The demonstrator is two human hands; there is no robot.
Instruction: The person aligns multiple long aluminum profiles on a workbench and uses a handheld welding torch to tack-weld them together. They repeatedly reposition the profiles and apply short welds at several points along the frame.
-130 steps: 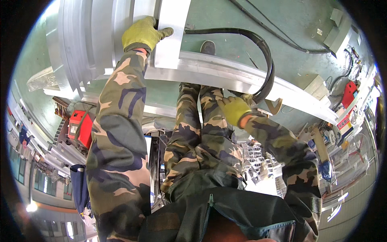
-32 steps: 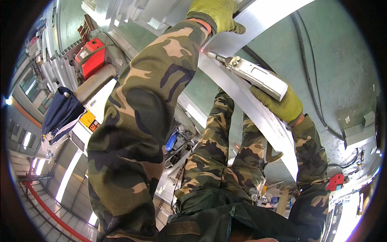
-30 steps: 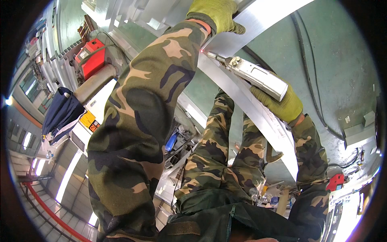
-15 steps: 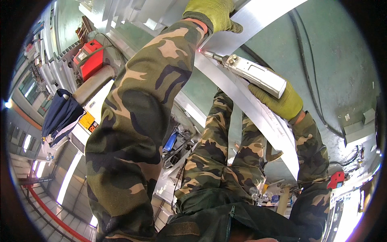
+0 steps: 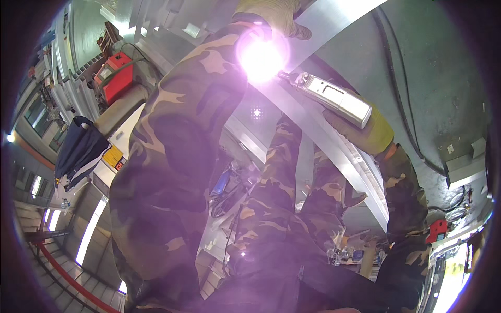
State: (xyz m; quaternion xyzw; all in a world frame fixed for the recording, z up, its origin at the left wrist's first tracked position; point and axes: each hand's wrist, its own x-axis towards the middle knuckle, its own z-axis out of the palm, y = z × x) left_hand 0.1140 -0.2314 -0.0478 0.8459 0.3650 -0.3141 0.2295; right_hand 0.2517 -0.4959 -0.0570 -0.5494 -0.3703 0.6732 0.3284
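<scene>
Right hand [image 5: 365, 133]: gloved, closed around welding torch [image 5: 331, 99].
Left hand [image 5: 274, 13]: gloved, pressed flat on metal beam [image 5: 344, 156].
Torch tip: bright arc [image 5: 259, 57] at beam edge.

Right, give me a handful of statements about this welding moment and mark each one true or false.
1. The right hand holds a silver welding torch. True.
2. The torch tip is dark, with no arc. False: a bright glare burns at its tip on the metal beam.
3. The left hand wears a yellowish glove and rests on metal beside the glare. True.
4. Both sleeves are plain blue. False: they are camouflage.
5. A red machine stands at upper left. True.
</scene>
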